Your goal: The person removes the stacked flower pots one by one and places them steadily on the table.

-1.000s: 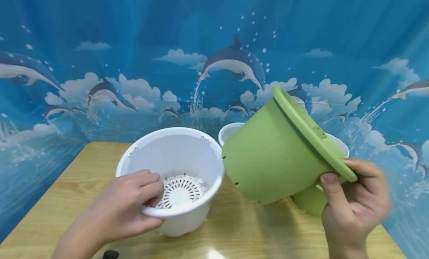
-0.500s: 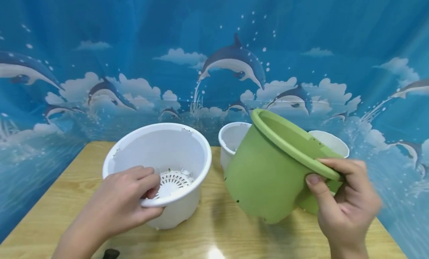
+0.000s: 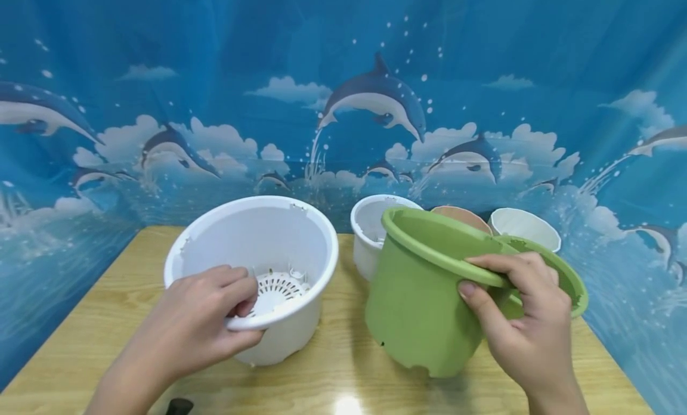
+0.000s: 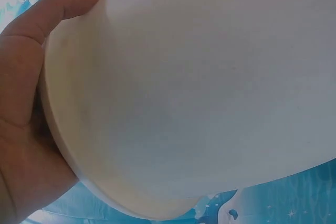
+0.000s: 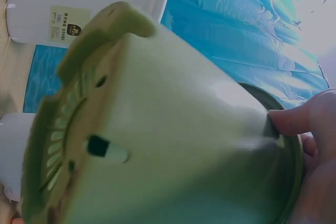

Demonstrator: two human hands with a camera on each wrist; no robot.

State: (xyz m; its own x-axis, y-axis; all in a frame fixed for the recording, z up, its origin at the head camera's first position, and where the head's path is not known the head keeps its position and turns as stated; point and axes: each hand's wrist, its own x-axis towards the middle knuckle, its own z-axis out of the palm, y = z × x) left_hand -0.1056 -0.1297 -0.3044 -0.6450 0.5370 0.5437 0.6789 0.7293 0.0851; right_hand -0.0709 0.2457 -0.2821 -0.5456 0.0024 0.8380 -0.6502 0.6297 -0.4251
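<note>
My left hand point(image 3: 206, 313) grips the near rim of a large white plastic flower pot point(image 3: 292, 334), fingers over the inside and thumb under the rim. The pot tilts toward me, its slotted bottom showing. In the left wrist view, the thumb lies against the outer wall of the white pot point(image 4: 210, 87). My right hand point(image 3: 528, 328) pinches the right rim of a large green flower pot point(image 3: 418, 302), thumb outside. That pot leans right, its base close over the table. The right wrist view shows the feet and slotted underside of the green pot point(image 5: 173, 114).
Along the back of the wooden table point(image 3: 343, 337) stand a smaller white pot point(image 3: 367, 251), a brown pot point(image 3: 461, 217) and a white bowl-like pot point(image 3: 523, 227). Another green pot point(image 3: 571, 284) stands behind my right hand. A dark object point(image 3: 179, 406) lies at the front edge. A dolphin-print curtain point(image 3: 225, 75) hangs behind.
The green pot has come down and left with my right hand, turning more upright and uncovering the pots behind. The white pot shifted slightly left with my left hand, then stayed still.
</note>
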